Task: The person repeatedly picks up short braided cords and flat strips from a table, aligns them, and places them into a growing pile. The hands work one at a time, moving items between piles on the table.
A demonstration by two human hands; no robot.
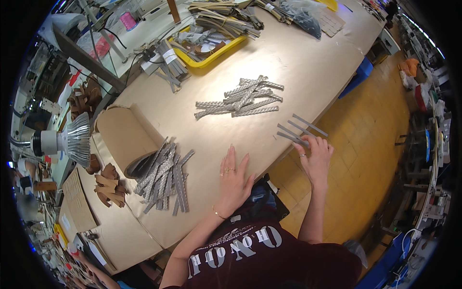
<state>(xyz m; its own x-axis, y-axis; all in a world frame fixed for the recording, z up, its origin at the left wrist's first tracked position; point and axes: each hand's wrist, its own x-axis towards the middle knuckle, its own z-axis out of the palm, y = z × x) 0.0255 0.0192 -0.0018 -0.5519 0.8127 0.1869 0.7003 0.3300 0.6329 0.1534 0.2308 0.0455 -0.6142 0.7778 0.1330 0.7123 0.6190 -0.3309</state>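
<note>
My left hand [234, 182] lies flat on the paper-covered table [192, 139], its fingers stretched out with nothing in them. At the table's right edge, my right hand [315, 156] pinches the end of a narrow grey strip [289, 137] between thumb and fingers. Beside it, more thin grey strips [309, 125] stick out past the edge. Farther off on the table is a loose pile of braided grey straps [248, 98]. Left of my left hand, a heap of similar grey braided and flat strips [166, 176] spills by a curled brown sheet [127, 137].
A yellow tray [211, 59] holds assorted pieces at the back, with bundled strips [224, 21] behind it. Brown scraps [110, 185] lie at the left, near a lamp [72, 139]. A blue bin [357, 77] stands beyond the right edge, above yellow floor [356, 159].
</note>
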